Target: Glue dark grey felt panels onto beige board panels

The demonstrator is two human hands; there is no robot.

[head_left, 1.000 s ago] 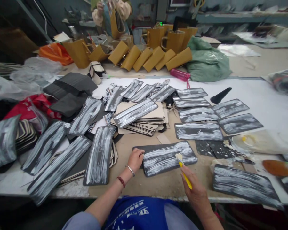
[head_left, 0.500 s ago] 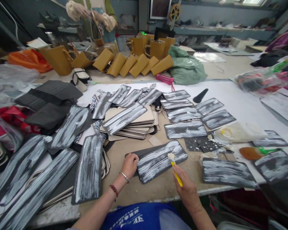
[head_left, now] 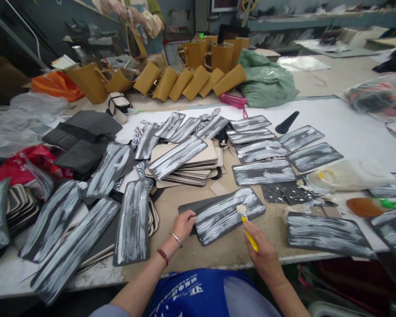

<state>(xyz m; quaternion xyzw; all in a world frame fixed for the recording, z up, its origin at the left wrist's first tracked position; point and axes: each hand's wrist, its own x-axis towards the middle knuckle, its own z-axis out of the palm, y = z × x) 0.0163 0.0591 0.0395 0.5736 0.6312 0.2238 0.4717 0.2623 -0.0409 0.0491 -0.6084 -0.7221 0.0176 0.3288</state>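
Observation:
A dark panel streaked with white paste (head_left: 224,215) lies in front of me, over another dark piece (head_left: 193,206). My left hand (head_left: 184,225), with a silver bangle and a red bead bracelet on its wrist, pinches the left edge of the streaked panel. My right hand (head_left: 261,246) is closed round a brush with a yellow handle (head_left: 250,235). The brush's pale, paste-covered tip rests on the right part of the panel. Behind, one streaked panel (head_left: 178,157) lies across a stack of cream-edged pieces (head_left: 188,174).
More streaked panels (head_left: 132,224) lie to the left and right (head_left: 328,233). A cloudy plastic container (head_left: 350,174) and an orange-brown brush (head_left: 364,207) are at the right. Mustard-coloured bags (head_left: 165,83) line the back, beside a green plastic bag (head_left: 267,81). Another person's arms (head_left: 145,22) are beyond.
The camera view has shifted, so the table's contents appear a little to the right and mostly higher. Both hands keep nearly the same places on the panel and brush.

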